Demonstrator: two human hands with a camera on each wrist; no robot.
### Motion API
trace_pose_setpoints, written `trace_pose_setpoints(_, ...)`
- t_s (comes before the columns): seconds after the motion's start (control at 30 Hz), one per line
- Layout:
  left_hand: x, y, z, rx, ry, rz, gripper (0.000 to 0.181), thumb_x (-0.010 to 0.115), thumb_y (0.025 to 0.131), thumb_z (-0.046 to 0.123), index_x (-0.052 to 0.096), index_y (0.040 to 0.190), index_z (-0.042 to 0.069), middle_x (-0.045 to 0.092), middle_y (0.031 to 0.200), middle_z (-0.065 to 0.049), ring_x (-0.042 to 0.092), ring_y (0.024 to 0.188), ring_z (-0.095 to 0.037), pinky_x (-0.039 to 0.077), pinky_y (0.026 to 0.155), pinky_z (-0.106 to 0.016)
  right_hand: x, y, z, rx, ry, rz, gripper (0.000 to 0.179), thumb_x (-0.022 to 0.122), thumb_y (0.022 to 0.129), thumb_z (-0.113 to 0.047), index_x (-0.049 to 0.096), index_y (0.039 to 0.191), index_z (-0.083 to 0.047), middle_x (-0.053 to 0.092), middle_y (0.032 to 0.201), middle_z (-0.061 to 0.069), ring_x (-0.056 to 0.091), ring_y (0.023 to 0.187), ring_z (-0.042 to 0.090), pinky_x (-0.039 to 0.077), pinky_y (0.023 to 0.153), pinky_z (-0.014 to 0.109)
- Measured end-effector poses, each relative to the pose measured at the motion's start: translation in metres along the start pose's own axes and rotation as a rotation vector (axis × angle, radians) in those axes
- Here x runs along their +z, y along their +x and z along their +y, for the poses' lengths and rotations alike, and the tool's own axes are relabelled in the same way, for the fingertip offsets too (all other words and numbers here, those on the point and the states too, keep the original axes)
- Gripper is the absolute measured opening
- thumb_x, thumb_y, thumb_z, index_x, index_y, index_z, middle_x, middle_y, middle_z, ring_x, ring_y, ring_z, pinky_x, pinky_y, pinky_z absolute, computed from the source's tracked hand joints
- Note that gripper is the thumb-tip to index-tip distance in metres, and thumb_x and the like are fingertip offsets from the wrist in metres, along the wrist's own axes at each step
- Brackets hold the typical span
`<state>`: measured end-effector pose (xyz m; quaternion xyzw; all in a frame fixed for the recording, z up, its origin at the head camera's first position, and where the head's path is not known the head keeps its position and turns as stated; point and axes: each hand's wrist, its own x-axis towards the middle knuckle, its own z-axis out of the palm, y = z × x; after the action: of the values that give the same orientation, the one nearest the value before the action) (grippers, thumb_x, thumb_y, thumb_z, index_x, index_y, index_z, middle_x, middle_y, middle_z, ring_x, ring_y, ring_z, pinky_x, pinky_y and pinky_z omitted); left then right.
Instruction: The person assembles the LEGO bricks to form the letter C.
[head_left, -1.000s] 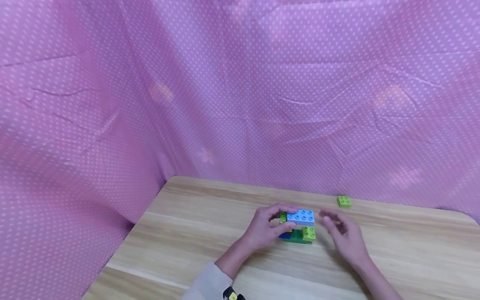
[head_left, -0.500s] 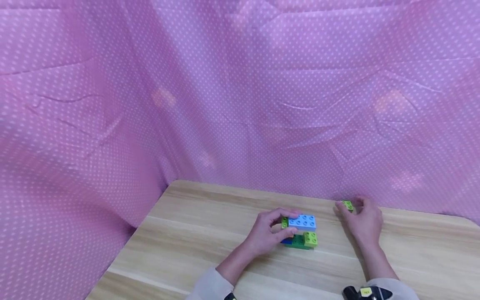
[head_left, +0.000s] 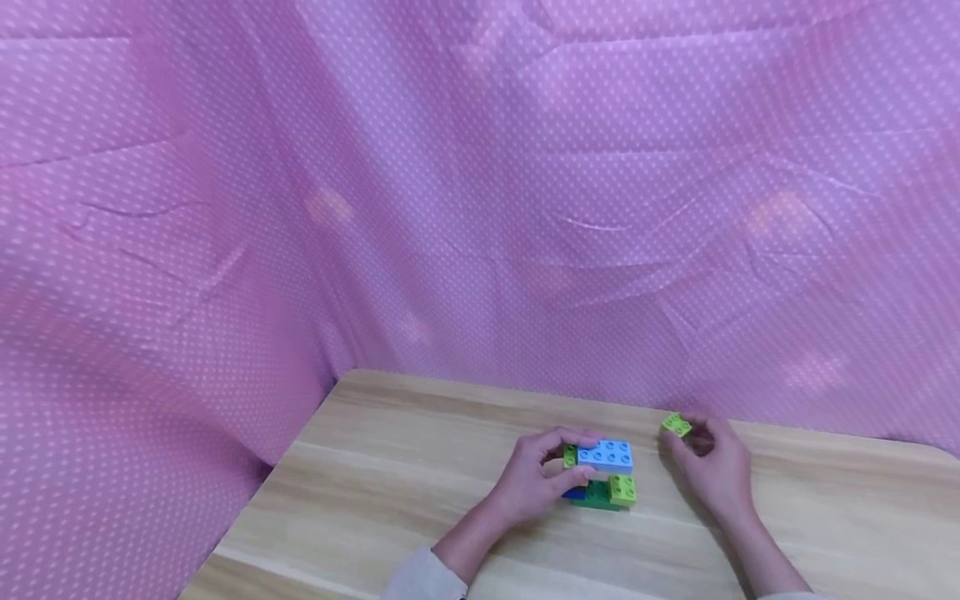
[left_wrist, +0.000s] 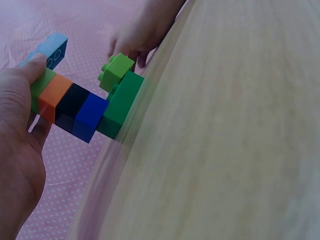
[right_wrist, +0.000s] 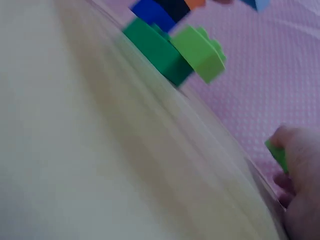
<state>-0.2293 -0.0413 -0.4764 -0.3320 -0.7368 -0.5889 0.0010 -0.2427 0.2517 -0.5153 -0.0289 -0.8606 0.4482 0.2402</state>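
Observation:
My left hand [head_left: 521, 479] grips the upper part of a toy building brick model between thumb and fingers. A light blue brick [head_left: 615, 455] tops it. Below, in the left wrist view, come a lime, an orange [left_wrist: 54, 95], a black [left_wrist: 73, 102] and a blue brick [left_wrist: 91, 118] in a column. The column stands on one end of a dark green brick [left_wrist: 122, 105], which rests on the table. Its other end carries a lime brick [head_left: 622, 489]. To the right, my right hand [head_left: 722, 475] pinches a loose lime brick [head_left: 677, 425], tilted, between thumb and fingers.
The wooden table [head_left: 360, 467] has rounded back corners. Behind it and along its left side hangs a pink dotted cloth [head_left: 480, 208]. A gap separates the right hand from the model.
My right hand has reached to the lime brick near the back edge, taken hold of it, and brought it slightly left and nearer, tilting it. My left hand keeps its grip on the model.

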Motion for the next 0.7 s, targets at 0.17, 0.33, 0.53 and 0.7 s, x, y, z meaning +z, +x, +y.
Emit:
trace_pose_setpoints(0.17,0.002,-0.003,0.0,0.014,-0.003,0.007,0.031,0.076,0.099,0.019,0.071,0.13,0.02,0.068,0.141,0.009,0.066,0.124,-0.011,0.056,0.103,-0.033,0.002,-0.025,-0.01,-0.073,0.336,-0.116,0.042,0.078,0.09,0.009,0.063,0.129,0.007,0.065,0.116,0.008,0.069,0.091,0.004,0.06,0.078,0.017)
trace_pose_setpoints(0.33,0.003,-0.003,0.0,0.015,-0.007,0.006,0.032,0.076,0.099,0.019,0.07,0.13,0.02,0.067,0.141,0.008,0.065,0.124,-0.01,0.056,0.102,-0.032,0.003,-0.046,-0.019,-0.141,0.603,-0.285,0.043,0.069,0.089,0.02,0.056,0.13,0.017,0.072,0.121,0.0,0.074,0.102,0.009,0.061,0.087,0.025)
trace_pose_setpoints(0.53,0.002,-0.005,-0.001,0.025,-0.012,0.007,0.03,0.075,0.099,0.019,0.071,0.129,0.019,0.068,0.14,0.007,0.066,0.122,-0.011,0.057,0.101,-0.033,0.005,-0.057,-0.03,-0.223,0.774,-0.359,0.042,0.065,0.089,0.025,0.055,0.13,0.021,0.074,0.123,0.005,0.075,0.109,0.015,0.062,0.086,0.028)
trace_pose_setpoints(0.7,0.003,-0.003,-0.002,0.037,-0.003,-0.002,0.031,0.074,0.101,0.02,0.07,0.131,0.02,0.068,0.141,0.007,0.065,0.124,-0.011,0.056,0.102,-0.033,0.004,-0.057,-0.038,-0.273,0.814,-0.422,0.043,0.064,0.091,0.024,0.054,0.133,0.02,0.073,0.126,0.009,0.076,0.107,0.023,0.064,0.079,0.037)
